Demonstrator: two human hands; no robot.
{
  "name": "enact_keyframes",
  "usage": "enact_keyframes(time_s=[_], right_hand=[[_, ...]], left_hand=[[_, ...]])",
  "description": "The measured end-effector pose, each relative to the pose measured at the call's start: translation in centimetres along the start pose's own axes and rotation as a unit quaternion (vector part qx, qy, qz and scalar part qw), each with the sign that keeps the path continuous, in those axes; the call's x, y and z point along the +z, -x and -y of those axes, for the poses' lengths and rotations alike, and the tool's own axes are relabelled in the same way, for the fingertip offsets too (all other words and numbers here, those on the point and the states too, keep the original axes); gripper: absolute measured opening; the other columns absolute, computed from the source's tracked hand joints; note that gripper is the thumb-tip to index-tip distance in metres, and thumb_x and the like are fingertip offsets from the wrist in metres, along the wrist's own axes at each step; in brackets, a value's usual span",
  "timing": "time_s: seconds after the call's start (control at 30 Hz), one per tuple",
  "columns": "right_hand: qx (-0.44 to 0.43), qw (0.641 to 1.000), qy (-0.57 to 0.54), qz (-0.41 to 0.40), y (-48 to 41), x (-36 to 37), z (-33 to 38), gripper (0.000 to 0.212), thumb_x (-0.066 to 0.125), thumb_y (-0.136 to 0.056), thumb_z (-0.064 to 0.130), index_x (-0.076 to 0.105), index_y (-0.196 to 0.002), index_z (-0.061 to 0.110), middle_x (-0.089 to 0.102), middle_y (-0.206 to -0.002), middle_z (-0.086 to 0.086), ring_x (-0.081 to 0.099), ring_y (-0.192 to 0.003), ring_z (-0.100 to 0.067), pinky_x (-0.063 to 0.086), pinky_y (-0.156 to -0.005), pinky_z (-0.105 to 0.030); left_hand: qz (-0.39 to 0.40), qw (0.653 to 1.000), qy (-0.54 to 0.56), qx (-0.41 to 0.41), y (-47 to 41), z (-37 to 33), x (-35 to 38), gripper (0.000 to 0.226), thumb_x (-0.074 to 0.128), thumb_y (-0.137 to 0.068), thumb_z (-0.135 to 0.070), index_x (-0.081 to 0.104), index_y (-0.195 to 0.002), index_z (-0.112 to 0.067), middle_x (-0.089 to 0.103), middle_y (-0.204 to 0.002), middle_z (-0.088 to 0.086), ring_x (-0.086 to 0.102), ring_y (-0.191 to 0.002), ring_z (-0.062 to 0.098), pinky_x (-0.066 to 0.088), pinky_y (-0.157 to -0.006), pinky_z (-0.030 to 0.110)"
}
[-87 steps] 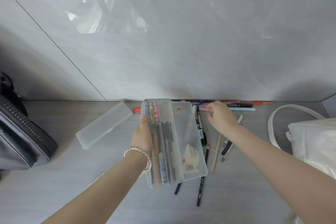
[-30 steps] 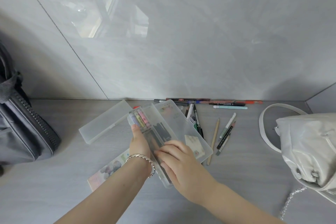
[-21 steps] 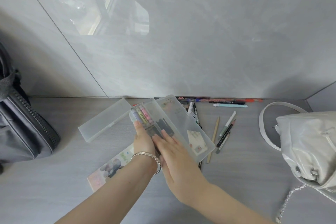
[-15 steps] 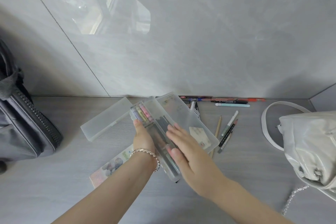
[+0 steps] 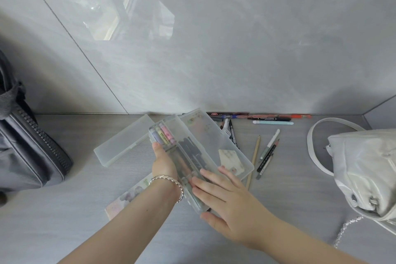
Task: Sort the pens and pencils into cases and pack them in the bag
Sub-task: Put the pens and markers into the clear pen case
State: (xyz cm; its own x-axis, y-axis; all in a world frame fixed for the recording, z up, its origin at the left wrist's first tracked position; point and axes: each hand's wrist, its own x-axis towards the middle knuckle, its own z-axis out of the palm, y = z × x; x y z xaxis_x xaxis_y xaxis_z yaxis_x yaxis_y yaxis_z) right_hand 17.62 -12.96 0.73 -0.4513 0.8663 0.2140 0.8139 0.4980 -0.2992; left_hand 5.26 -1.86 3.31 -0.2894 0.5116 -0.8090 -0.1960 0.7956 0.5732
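Two hands on the clear case (image 5: 203,137)
The left hand (image 5: 164,164) gripped its left edge, thumb lying up along the side, fingers hidden underneath, forearm reaching in from the lower left. The right hand (image 5: 225,201) lay flat on its near end, fingers (image 5: 205,186) straight and spread.

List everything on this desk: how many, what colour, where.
open case: one, clear, centre
highlighters: three, purple, yellow, pink, in open case
dark pens: several, black, in open case
closed case: one, frosted, left of open case
loose pens and pencils: several, mixed, right of open case, along wall
bag: one, grey, left edge
handbag: one, silvery white, right edge
flat patterned thing: one, pastel, under left forearm
bracelet: one, silver, left wrist
left hand: one, grips open case
right hand: one, fingers flat on open case
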Motion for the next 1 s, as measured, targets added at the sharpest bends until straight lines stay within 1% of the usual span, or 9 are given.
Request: enact_keyframes(time_s=[0.1, 0.23, 0.33, 0.43, 0.63, 0.73, 0.83, 0.97, 1.0], right_hand=[[0.060, 0.982, -0.162, -0.076, -0.5, -1.0, -0.5, 0.043, 0.031, -0.099, 0.035, 0.069, -0.102, 0.014, 0.067, -0.113, 0.004, 0.045, -0.123, -0.008, 0.029, -0.108, -0.026], [0.240, 0.942, -0.215, -0.095, -0.8, -1.8, -3.5, 0.034, 0.041, -0.096, 0.031, 0.070, -0.099, 0.014, 0.065, -0.102, 0.011, 0.046, -0.102, 0.013, 0.033, -0.094, -0.008], [0.393, 0.897, -0.202, -0.036, 0.1, -0.9, -8.0, 0.022, 0.049, -0.093, 0.014, 0.067, -0.106, 0.012, 0.066, -0.109, 0.000, 0.053, -0.097, -0.004, 0.034, -0.083, -0.013], [0.461, 0.874, -0.152, -0.017, 0.5, -0.5, -12.8, 0.026, 0.049, -0.091, 0.007, 0.061, -0.114, 0.007, 0.061, -0.120, -0.008, 0.054, -0.112, -0.020, 0.037, -0.092, -0.023], [0.460, 0.885, 0.009, 0.076, -1.0, -0.4, -21.7, 0.038, 0.045, -0.086, -0.003, 0.052, -0.123, 0.001, 0.050, -0.129, -0.016, 0.045, -0.118, -0.033, 0.041, -0.096, -0.038], [0.405, 0.905, 0.053, 0.119, -2.3, -0.2, -23.6, 0.039, 0.047, -0.088, 0.002, 0.050, -0.127, 0.005, 0.049, -0.131, -0.014, 0.043, -0.122, -0.031, 0.039, -0.097, -0.038], [0.371, 0.911, 0.086, 0.156, -3.7, 0.3, -24.6, 0.039, 0.054, -0.091, 0.026, 0.050, -0.126, 0.009, 0.051, -0.128, -0.011, 0.045, -0.120, -0.030, 0.039, -0.094, -0.038], [0.351, 0.911, 0.127, 0.178, -4.0, 1.1, -25.4, 0.037, 0.050, -0.092, 0.032, 0.054, -0.116, 0.004, 0.054, -0.119, -0.013, 0.047, -0.113, -0.029, 0.040, -0.090, -0.037], [0.353, 0.910, 0.123, 0.177, -3.8, 1.2, -25.4, 0.036, 0.051, -0.092, 0.030, 0.053, -0.116, 0.004, 0.053, -0.119, -0.013, 0.047, -0.112, -0.029, 0.040, -0.089, -0.037]], left_hand=[[-0.009, 0.997, -0.051, 0.053, -0.5, 0.2, -0.2, 0.073, 0.021, -0.092, -0.059, 0.033, -0.143, -0.009, 0.035, -0.149, 0.014, 0.034, -0.136, 0.031, 0.023, -0.114, 0.043], [-0.017, 0.980, -0.130, 0.148, -1.2, 0.4, -0.7, 0.067, 0.017, -0.095, -0.055, 0.035, -0.142, -0.010, 0.043, -0.143, 0.015, 0.040, -0.131, 0.032, 0.026, -0.112, 0.040], [0.012, 0.967, -0.191, 0.168, -1.5, 0.4, -0.9, 0.064, 0.018, -0.097, -0.049, 0.035, -0.142, -0.006, 0.057, -0.122, 0.019, 0.053, -0.112, 0.030, 0.029, -0.103, 0.033], [0.028, 0.962, -0.230, 0.142, -1.7, 0.4, -0.9, 0.071, 0.020, -0.095, -0.053, 0.041, -0.137, -0.001, 0.045, -0.138, 0.026, 0.043, -0.128, 0.039, 0.030, -0.110, 0.043], [0.047, 0.954, -0.259, 0.142, -1.3, 0.4, 1.1, 0.067, 0.019, -0.096, -0.051, 0.045, -0.134, -0.003, 0.061, -0.109, 0.022, 0.057, -0.100, 0.033, 0.043, -0.087, 0.036], [0.059, 0.957, -0.253, 0.132, -1.5, 0.2, 2.4, 0.066, 0.019, -0.095, -0.053, 0.046, -0.134, -0.006, 0.059, -0.116, 0.019, 0.055, -0.107, 0.033, 0.042, -0.093, 0.039], [0.058, 0.959, -0.247, 0.127, -1.3, -0.2, 3.6, 0.064, 0.019, -0.095, -0.052, 0.049, -0.130, -0.007, 0.048, -0.070, 0.005, 0.046, -0.062, 0.018, 0.039, -0.059, 0.029], [0.042, 0.961, -0.245, 0.123, -2.0, -0.4, 4.3, 0.056, 0.019, -0.095, -0.053, 0.055, -0.082, -0.011, 0.035, -0.062, 0.001, 0.033, -0.055, 0.013, 0.029, -0.052, 0.026], [0.043, 0.961, -0.244, 0.124, -2.2, -0.4, 4.2, 0.059, 0.019, -0.095, -0.053, 0.058, -0.085, -0.010, 0.037, -0.063, 0.001, 0.034, -0.055, 0.013, 0.029, -0.052, 0.026]])
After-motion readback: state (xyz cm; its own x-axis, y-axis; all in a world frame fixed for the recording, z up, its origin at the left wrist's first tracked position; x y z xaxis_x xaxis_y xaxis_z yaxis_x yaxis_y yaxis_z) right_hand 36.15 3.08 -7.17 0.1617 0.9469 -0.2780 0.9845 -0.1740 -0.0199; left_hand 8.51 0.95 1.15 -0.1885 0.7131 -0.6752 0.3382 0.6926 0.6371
